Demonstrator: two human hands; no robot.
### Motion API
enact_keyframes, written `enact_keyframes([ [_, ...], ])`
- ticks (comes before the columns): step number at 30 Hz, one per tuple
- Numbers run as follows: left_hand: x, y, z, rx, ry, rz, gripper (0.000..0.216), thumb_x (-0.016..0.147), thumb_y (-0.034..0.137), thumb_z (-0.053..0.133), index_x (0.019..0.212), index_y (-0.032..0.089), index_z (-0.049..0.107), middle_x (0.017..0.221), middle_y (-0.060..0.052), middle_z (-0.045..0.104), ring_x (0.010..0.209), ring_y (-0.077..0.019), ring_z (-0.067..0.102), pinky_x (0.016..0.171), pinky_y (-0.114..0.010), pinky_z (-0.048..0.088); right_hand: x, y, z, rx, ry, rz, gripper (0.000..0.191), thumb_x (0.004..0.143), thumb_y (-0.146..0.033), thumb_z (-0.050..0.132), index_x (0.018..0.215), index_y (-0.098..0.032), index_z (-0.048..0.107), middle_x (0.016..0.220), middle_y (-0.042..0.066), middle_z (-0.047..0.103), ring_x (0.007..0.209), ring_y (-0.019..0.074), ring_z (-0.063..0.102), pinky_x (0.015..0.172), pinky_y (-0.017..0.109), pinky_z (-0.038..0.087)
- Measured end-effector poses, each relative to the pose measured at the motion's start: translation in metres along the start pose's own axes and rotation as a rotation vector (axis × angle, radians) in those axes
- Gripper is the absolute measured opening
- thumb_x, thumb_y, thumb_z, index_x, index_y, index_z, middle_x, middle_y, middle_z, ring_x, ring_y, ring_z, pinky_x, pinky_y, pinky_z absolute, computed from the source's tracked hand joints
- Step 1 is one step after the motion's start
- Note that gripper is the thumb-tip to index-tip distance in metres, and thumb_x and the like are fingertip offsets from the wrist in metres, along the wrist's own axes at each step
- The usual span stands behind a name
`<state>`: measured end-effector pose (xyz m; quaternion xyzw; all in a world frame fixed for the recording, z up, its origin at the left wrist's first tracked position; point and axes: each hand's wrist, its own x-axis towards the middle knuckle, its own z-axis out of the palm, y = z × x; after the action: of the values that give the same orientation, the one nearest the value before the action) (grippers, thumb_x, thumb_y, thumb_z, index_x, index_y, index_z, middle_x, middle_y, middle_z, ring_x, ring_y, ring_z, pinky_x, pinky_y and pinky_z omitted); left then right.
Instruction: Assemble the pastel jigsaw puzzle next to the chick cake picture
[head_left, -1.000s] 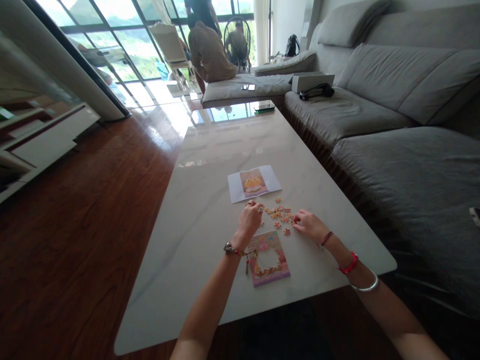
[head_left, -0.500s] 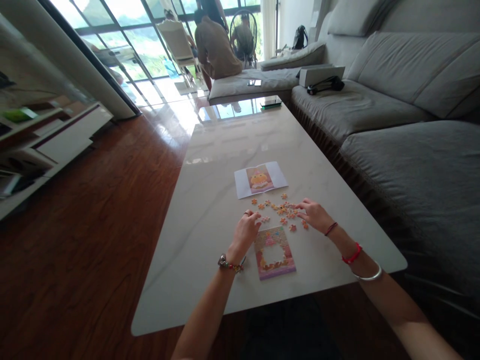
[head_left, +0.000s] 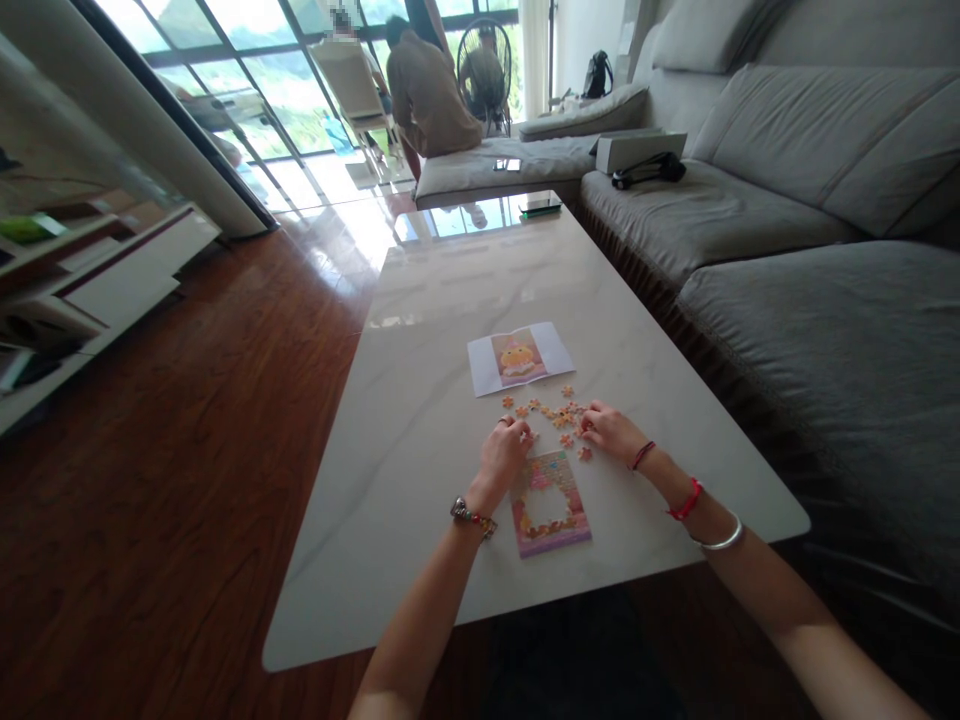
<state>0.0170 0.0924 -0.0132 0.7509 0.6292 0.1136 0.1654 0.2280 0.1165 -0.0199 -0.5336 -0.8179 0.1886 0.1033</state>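
Observation:
My left hand (head_left: 507,452) is closed, its fingertips pinched on a pale puzzle piece just above the partly filled jigsaw puzzle (head_left: 555,541). That puzzle has its border laid and a white gap in the middle. My right hand (head_left: 616,436) rests at the right side of a pile of loose puzzle pieces (head_left: 561,417), fingers curled together; what lies under its fingertips is hidden. Several single pieces are scattered around the pile, one of them a pinkish puzzle piece (head_left: 585,454) below the right fingers. Behind them lies an unfolded reference sheet (head_left: 480,372) printed with a yellow figure.
The white marble-look table (head_left: 390,480) carries everything. A phone (head_left: 540,204) lies at its far end. Along the right runs a grey sofa (head_left: 757,210) with a white box (head_left: 637,150) on it. People sit by the window near a standing fan (head_left: 484,75).
My left hand has moved slightly right and closed over the pale piece beside it. My right hand has shifted left, and its fingers have curled in at the pile.

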Motion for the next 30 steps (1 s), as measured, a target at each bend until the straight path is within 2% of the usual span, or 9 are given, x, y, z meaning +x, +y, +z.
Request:
enact_keyframes([
  [8, -0.002, 0.003, -0.005, -0.040, 0.011, 0.039, 0.018, 0.079, 0.031, 0.044, 0.084, 0.019, 0.055, 0.089, -0.004, 0.052, 0.076, -0.0121, 0.053, 0.068, -0.023, 0.041, 0.001, 0.003, 0.000, 0.004, -0.005, -0.018, 0.004, 0.072, -0.017, 0.055, 0.075, -0.015, 0.058, 0.082, 0.004, 0.051, 0.072, 0.0117, 0.052, 0.071, 0.022, 0.040],
  [11, -0.021, 0.009, -0.009, -0.100, 0.007, 0.088, 0.017, 0.079, 0.030, 0.044, 0.085, 0.019, 0.055, 0.087, -0.003, 0.053, 0.071, -0.0105, 0.051, 0.067, -0.023, 0.041, -0.003, -0.002, -0.005, 0.063, 0.036, -0.020, 0.010, 0.071, -0.015, 0.056, 0.080, -0.015, 0.060, 0.084, 0.005, 0.052, 0.073, 0.0118, 0.052, 0.072, 0.022, 0.040],
  [14, -0.050, 0.016, -0.006, -0.169, -0.074, 0.156, 0.015, 0.078, 0.029, 0.045, 0.084, 0.021, 0.055, 0.085, -0.002, 0.054, 0.069, -0.0094, 0.051, 0.067, -0.022, 0.041, -0.016, -0.015, -0.008, 0.194, 0.081, -0.090, 0.015, 0.073, -0.018, 0.054, 0.087, -0.016, 0.060, 0.085, 0.004, 0.054, 0.070, 0.0103, 0.052, 0.069, 0.021, 0.041],
  [16, -0.068, 0.021, -0.001, -0.186, -0.117, 0.178, 0.013, 0.079, 0.028, 0.044, 0.084, 0.021, 0.054, 0.086, -0.002, 0.055, 0.072, -0.0098, 0.052, 0.067, -0.021, 0.041, -0.027, -0.027, -0.005, 0.294, 0.019, -0.182, 0.016, 0.073, -0.017, 0.053, 0.087, -0.017, 0.061, 0.083, 0.003, 0.056, 0.065, 0.0086, 0.052, 0.064, 0.020, 0.041],
  [19, -0.084, 0.027, 0.008, -0.166, -0.113, 0.141, 0.010, 0.077, 0.023, 0.045, 0.086, 0.021, 0.051, 0.085, -0.001, 0.056, 0.072, -0.0102, 0.053, 0.066, -0.021, 0.041, -0.044, -0.043, 0.006, 0.388, -0.116, -0.274, 0.017, 0.071, -0.014, 0.054, 0.085, -0.018, 0.063, 0.076, 0.002, 0.060, 0.061, 0.0074, 0.052, 0.060, 0.018, 0.041],
  [23, -0.087, 0.029, 0.015, -0.144, -0.083, 0.105, 0.013, 0.076, 0.020, 0.048, 0.088, 0.019, 0.046, 0.082, -0.001, 0.056, 0.071, -0.0116, 0.053, 0.062, -0.021, 0.041, -0.055, -0.053, 0.019, 0.439, -0.149, -0.202, 0.014, 0.069, -0.014, 0.053, 0.077, -0.017, 0.065, 0.067, 0.001, 0.062, 0.058, 0.0080, 0.053, 0.056, 0.017, 0.040],
  [30, -0.091, 0.021, 0.015, -0.203, -0.052, 0.130, 0.012, 0.075, 0.016, 0.048, 0.086, 0.020, 0.047, 0.085, -0.001, 0.053, 0.073, -0.0102, 0.053, 0.066, -0.021, 0.041, -0.055, -0.055, 0.021, 0.554, -0.227, -0.074, 0.015, 0.065, -0.011, 0.052, 0.071, -0.014, 0.065, 0.064, 0.001, 0.064, 0.058, 0.0091, 0.056, 0.053, 0.017, 0.041],
])
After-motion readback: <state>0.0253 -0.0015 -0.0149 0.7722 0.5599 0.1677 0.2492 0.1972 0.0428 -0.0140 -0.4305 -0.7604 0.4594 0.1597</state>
